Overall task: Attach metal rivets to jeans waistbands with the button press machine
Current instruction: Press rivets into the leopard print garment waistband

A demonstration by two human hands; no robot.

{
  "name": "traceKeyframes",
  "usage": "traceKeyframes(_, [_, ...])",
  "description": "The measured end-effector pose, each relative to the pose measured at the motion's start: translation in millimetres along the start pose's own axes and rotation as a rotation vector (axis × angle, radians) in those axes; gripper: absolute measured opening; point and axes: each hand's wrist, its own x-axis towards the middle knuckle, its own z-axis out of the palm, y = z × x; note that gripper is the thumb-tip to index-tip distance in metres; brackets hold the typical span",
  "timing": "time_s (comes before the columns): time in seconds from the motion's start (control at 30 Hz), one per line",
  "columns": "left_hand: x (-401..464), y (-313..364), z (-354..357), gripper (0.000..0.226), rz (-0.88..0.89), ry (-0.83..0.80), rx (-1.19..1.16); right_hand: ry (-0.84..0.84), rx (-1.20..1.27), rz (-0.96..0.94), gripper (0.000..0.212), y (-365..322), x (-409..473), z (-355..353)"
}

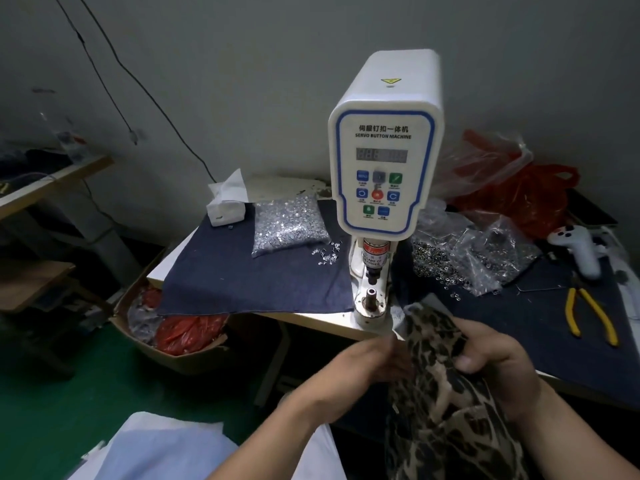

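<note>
The white button press machine (382,161) stands on the table, its lower die (371,295) bare at the table's front edge. Just below and right of the die I hold a leopard-print garment (436,386) in both hands. My left hand (367,365) grips its left edge. My right hand (491,358) clutches the fabric from the right, thumb on top. A clear bag of silver rivets (287,223) lies left of the machine, with a few loose ones beside it. Loose metal rings (436,265) are spread to the machine's right.
Dark denim cloth (249,282) covers the table. A tissue pack (227,206) sits at the back left, yellow-handled pliers (588,317) and a white controller (578,247) on the right, red plastic bags (533,199) behind. A cardboard box (166,327) stands on the green floor.
</note>
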Motion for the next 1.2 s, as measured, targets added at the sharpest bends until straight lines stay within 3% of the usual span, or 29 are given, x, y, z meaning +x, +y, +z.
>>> traceKeyframes(0.1, [-4.4, -0.5, -0.9, 0.056, 0.036, -0.131, 0.016, -0.099, 0.087, -0.029, 0.039, -1.4, -6.9, -2.2])
traceKeyframes(0.17, [-3.6, 4.4, -2.0, 0.052, 0.003, -0.175, 0.087, -0.060, 0.036, -0.018, 0.031, -4.4, -9.8, -3.4])
traceKeyframes(0.23, [0.9, 9.3, -1.0, 0.043, -0.006, -0.211, 0.133, -0.019, -0.069, -0.007, 0.037, -7.2, -7.1, -3.8])
traceKeyframes(0.37, [14.9, 11.6, -5.8, 0.058, 0.051, -0.129, 0.255, -0.090, -0.138, 0.044, 0.046, -10.8, -3.2, -12.1])
traceKeyframes(0.43, [16.7, 15.7, -14.4, 0.041, 0.082, -0.028, 0.244, -0.097, -0.057, 0.045, 0.055, -15.6, -8.2, -21.8])
traceKeyframes(0.5, [13.2, 23.1, -27.2, 0.022, 0.113, 0.013, 0.131, 0.044, -0.109, 0.062, 0.061, -19.1, -16.6, -31.6])
traceKeyframes(0.53, [10.3, 27.5, -32.5, 0.019, 0.127, 0.026, 0.079, 0.177, -0.251, 0.107, 0.058, -21.4, -19.9, -35.2])
traceKeyframes(0.6, [4.7, 38.4, -36.9, 0.022, 0.106, 0.030, 0.011, 0.365, -0.852, 0.260, 0.043, -30.4, -29.0, -35.4])
traceKeyframes(0.67, [2.2, 47.6, -36.0, 0.026, 0.062, 0.019, 0.016, 0.351, -1.508, 0.419, 0.045, -47.0, -37.3, -30.9])
traceKeyframes(0.73, [3.3, 58.6, -30.8, 0.024, 0.032, -0.003, 0.081, 0.400, -1.779, 0.323, 0.050, -65.9, -37.8, -12.5])
traceKeyframes(0.8, [7.5, 70.7, -23.7, 0.020, 0.025, -0.047, 0.179, 0.458, -1.590, -0.037, 0.048, -66.8, -26.6, 5.8])
traceKeyframes(0.87, [10.8, 83.0, -17.2, 0.017, 0.049, -0.090, 0.299, 0.246, -1.377, -0.182, 0.065, -55.0, -3.0, 24.8])
traceKeyframes(0.93, [11.5, 91.9, -18.8, 0.015, 0.076, -0.075, 0.395, 0.055, -1.243, 0.001, 0.088, -36.5, 16.1, 27.2])
traceKeyframes(0.97, [9.6, 96.4, -23.0, 0.013, 0.099, -0.052, 0.433, 0.026, -1.218, 0.092, 0.084, -31.3, 20.4, 18.8])
traceKeyframes(1.07, [2.6, 98.1, -48.2, 0.031, 0.032, -0.086, 0.600, 0.008, -1.141, 0.312, 0.041, -38.8, 18.1, -9.5])
traceKeyframes(1.13, [0.3, 91.7, -62.4, 0.051, -0.121, -0.193, 0.841, 0.040, -0.889, 0.318, 0.031, -36.8, 17.6, -28.5])
traceKeyframes(1.2, [3.5, 76.2, -73.9, 0.040, -0.157, -0.218, 0.931, 0.103, -0.633, 0.314, 0.030, -25.4, 24.0, -35.2])
